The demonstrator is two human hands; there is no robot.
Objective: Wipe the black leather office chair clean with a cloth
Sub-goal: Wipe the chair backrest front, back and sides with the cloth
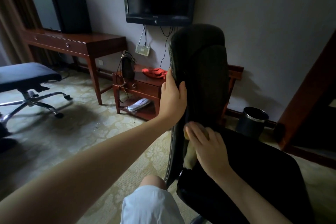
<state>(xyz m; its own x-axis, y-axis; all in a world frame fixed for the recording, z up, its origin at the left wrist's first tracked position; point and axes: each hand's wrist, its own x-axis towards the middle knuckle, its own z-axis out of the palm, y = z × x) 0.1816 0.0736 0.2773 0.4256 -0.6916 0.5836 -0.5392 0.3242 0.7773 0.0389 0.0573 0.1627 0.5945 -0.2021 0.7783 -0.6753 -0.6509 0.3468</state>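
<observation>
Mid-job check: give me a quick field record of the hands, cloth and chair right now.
chair: black leather office chair
left hand: grips the near edge of the backrest, thumb round it
right hand: fingers flat, pressing the cloth on the lower backrest
cloth: yellowish, mostly under the right hand, just above the seat
nearby: red rag on low table; bin by the wall

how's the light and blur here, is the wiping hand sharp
Head view: dim, so the black chair shows little detail; the right hand and the cloth under it are slightly motion-blurred, the left hand on the backrest edge sharper; the wide lens bends lines near the edges.
</observation>
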